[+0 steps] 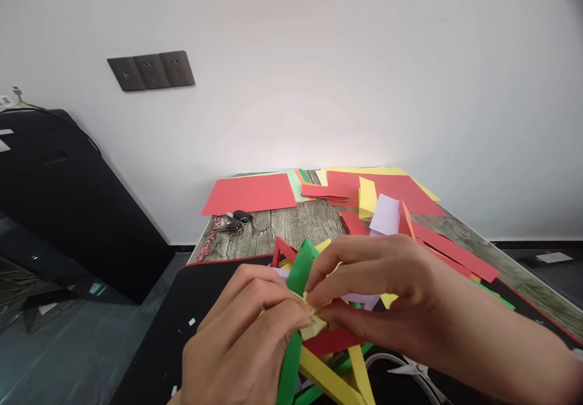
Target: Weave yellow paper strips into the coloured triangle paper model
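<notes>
A craft of interlocked folded paper strips [325,371], in green, yellow, red and lilac, is under both hands in the lower middle. My left hand [241,326] is closed on its left side, fingertips pressed near a green strip [300,271]. From the right, my right hand [378,277] pinches a small pale yellow paper piece [312,327] at the middle of the craft. The fingertips of both hands nearly meet there. Part of the craft is hidden behind the hands.
Scissors [416,368] lie on the black mat [204,289] beside a white cable [387,359]. Red paper sheets [250,192] and folded strips cover the wooden table's [300,223] far part. Keys [234,223] lie at the left. A wall [291,89] stands behind.
</notes>
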Demonstrator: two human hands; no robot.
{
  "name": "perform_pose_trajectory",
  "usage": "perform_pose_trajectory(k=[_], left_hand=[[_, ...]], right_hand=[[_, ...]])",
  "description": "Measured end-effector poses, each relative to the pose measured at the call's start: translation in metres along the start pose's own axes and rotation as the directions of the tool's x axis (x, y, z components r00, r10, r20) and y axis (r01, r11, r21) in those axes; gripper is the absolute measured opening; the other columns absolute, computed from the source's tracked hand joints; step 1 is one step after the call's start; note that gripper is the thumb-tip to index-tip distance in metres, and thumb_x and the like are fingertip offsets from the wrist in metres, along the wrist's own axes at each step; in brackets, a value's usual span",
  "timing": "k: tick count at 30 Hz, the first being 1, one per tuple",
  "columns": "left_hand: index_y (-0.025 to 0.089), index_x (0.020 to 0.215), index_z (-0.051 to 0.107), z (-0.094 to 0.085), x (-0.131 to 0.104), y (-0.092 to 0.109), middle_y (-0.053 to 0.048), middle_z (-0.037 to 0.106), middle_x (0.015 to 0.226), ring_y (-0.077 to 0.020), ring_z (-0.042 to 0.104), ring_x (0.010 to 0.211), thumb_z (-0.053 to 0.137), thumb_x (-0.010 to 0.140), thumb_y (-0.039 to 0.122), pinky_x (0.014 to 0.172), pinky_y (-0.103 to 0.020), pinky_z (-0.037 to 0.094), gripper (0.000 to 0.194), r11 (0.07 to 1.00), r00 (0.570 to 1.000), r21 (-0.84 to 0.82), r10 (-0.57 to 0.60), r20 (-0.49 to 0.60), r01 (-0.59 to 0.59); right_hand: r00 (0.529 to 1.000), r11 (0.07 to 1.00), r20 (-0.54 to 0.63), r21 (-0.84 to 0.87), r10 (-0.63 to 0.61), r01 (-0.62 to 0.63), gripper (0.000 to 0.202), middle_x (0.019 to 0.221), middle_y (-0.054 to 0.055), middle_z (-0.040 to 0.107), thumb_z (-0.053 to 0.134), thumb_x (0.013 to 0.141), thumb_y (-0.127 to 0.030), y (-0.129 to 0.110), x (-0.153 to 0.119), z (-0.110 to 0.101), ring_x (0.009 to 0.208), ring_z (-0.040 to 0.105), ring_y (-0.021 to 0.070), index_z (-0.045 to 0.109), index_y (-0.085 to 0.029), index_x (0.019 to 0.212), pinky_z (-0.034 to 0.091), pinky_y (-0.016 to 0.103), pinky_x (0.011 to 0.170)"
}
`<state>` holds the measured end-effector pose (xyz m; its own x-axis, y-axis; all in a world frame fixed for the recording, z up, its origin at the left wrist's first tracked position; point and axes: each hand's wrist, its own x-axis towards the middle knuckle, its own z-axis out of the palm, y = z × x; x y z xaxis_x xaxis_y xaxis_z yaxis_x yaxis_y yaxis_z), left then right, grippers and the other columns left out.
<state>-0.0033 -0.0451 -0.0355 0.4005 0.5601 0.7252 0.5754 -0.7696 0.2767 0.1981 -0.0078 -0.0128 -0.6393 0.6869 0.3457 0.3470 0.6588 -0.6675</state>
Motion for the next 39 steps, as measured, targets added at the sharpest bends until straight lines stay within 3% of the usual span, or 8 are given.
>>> perform_pose_trajectory(k=[8, 14, 24, 29, 32, 36, 39], left_hand=[[0.019, 0.089, 0.066, -0.003, 0.003, 0.002, -0.003, 0.071, 0.079, -0.0171, 0.065, 0.078, 0.058, 0.086, 0.005, 0.068, -0.027, 0.060, 0.017, 0.999, 1.000, -0.025, 0.020, 0.021, -0.019], [0.019, 0.085, 0.062, 0.008, -0.002, -0.002, 0.003, 0.069, 0.075, -0.0105, 0.064, 0.072, 0.063, 0.083, 0.003, 0.068, -0.018, 0.056, 0.017, 0.991, 0.993, -0.124, -0.071, -0.092, 0.059], [0.020, 0.086, 0.064, 0.005, -0.001, 0.003, 0.002, 0.072, 0.077, -0.0117, 0.068, 0.074, 0.061, 0.083, 0.001, 0.066, -0.017, 0.058, 0.019, 0.990, 0.998, -0.128, -0.062, -0.025, 0.058], [0.023, 0.078, 0.068, 0.010, 0.001, 0.004, 0.001, 0.070, 0.069, -0.0162, 0.068, 0.068, 0.067, 0.085, 0.023, 0.062, -0.025, 0.060, 0.007, 0.989, 0.989, -0.133, -0.076, -0.130, 0.058], [0.025, 0.074, 0.070, 0.014, 0.004, 0.005, -0.002, 0.070, 0.068, -0.0188, 0.068, 0.069, 0.069, 0.083, 0.037, 0.060, -0.028, 0.059, 0.015, 0.990, 0.978, -0.130, -0.083, -0.191, 0.059], [0.024, 0.075, 0.070, 0.014, 0.006, 0.002, -0.002, 0.070, 0.068, -0.0184, 0.068, 0.069, 0.069, 0.083, 0.040, 0.060, -0.028, 0.058, 0.018, 0.988, 0.979, -0.143, -0.084, -0.184, 0.058], [0.023, 0.076, 0.069, 0.008, 0.007, -0.003, -0.002, 0.070, 0.068, -0.0169, 0.067, 0.066, 0.068, 0.084, 0.033, 0.059, -0.026, 0.058, 0.012, 0.983, 0.988, -0.175, -0.085, -0.129, 0.062]], right_hand=[[0.999, 0.993, 0.031, 0.114, 0.014, -0.018, 0.019, 0.089, -0.001, 0.066, 0.061, 0.090, -0.017, 0.002, 0.001, -0.005, 0.073, 0.061, 0.0070, 0.076, -0.027, 0.089, 0.049, 0.015, 0.058], [0.999, 0.993, 0.036, 0.120, 0.015, -0.019, 0.012, 0.082, -0.002, 0.067, 0.066, 0.085, -0.014, 0.003, 0.005, -0.001, 0.073, 0.061, 0.0068, 0.074, -0.021, 0.078, 0.047, 0.016, 0.061], [0.992, 0.987, 0.125, 0.158, -0.004, -0.016, 0.010, 0.080, -0.002, 0.066, 0.068, 0.084, -0.013, 0.006, 0.006, -0.005, 0.073, 0.060, 0.0084, 0.069, -0.018, 0.076, 0.047, 0.019, 0.063], [0.994, 0.991, 0.096, 0.134, -0.044, 0.031, 0.011, 0.079, -0.003, 0.066, 0.068, 0.084, -0.012, 0.006, 0.007, -0.006, 0.074, 0.058, 0.0077, 0.070, -0.018, 0.075, 0.046, 0.019, 0.066], [0.993, 0.989, 0.098, 0.140, -0.070, 0.056, 0.011, 0.078, -0.003, 0.066, 0.068, 0.084, -0.011, 0.006, 0.008, -0.005, 0.074, 0.058, 0.0069, 0.071, -0.017, 0.076, 0.046, 0.018, 0.066], [0.993, 0.986, 0.096, 0.160, -0.072, 0.056, 0.010, 0.081, -0.002, 0.066, 0.066, 0.087, -0.016, 0.007, 0.009, -0.003, 0.073, 0.059, 0.0066, 0.071, -0.017, 0.079, 0.046, 0.018, 0.064], [0.991, 0.983, 0.119, 0.181, -0.057, 0.035, 0.009, 0.082, -0.001, 0.066, 0.066, 0.087, -0.014, 0.008, 0.008, -0.004, 0.073, 0.059, 0.0066, 0.072, -0.017, 0.081, 0.047, 0.018, 0.062]])
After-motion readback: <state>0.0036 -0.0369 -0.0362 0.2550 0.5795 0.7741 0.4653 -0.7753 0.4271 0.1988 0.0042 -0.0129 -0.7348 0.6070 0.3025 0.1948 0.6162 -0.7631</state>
